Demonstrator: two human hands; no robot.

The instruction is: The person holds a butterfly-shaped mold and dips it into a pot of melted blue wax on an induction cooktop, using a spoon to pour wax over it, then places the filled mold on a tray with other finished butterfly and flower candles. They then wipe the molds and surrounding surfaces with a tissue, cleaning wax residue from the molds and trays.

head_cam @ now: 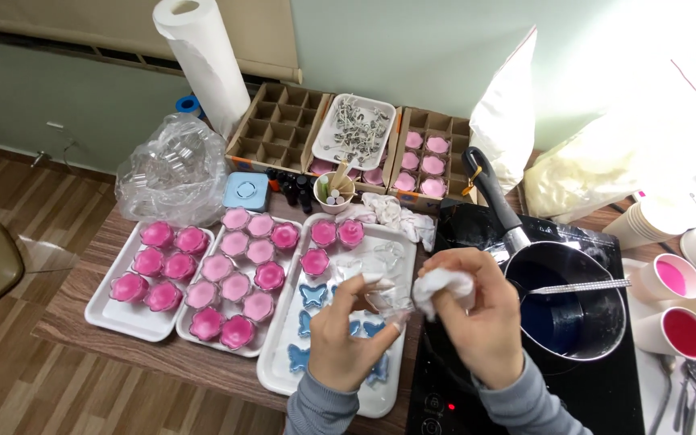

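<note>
- The left hand (346,330) is holding a clear mould (382,292) above the right-hand white tray (283,372), its fingers clamped on it.
- The right hand (485,310) is pinching a crumpled tissue (438,286) against the mould, fingers closed on it.
- Blue butterfly shapes (313,295) are lying in that tray.
- A pan (573,310) of blue liquid is sitting on the black hob (453,387), right of the hands.
</note>
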